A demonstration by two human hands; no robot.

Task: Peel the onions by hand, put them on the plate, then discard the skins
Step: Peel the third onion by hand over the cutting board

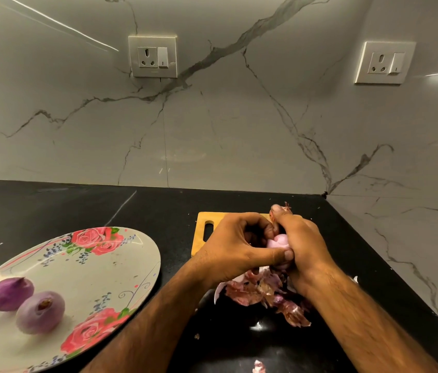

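While a stray scrap of skin (pixel 258 366) lies at the near edge of the black surface (pixel 104 211), two peeled onions (pixel 40 311) sit touching on the flowered plate (pixel 131 265) at the near left edge, parked within easy reach so each finished bulb has a short trip. Just right of the plate, a heap of skins (pixel 260 294) lies on the surface directly under the working hands, apparently let fall where it comes off and left for one sweep at the end. Above the heap, a third onion (pixel 279 242), pale and mostly bare, is held off the surface between both hands. The left hand (pixel 235 246) has its grip clamped on the bulb, thumb pressed across its near side to steady it. The right hand (pixel 302 243), its grip likewise closed round the bulb, pinches a reddish strip at the top under a raised thumb, seemingly to tear away a last layer. Behind them, toward the far right corner, a wooden cutting board (pixel 207 224) lies mostly hidden, no knife in sight. Two sockets (pixel 153 57) dot the marble wall (pixel 239 130) beyond.
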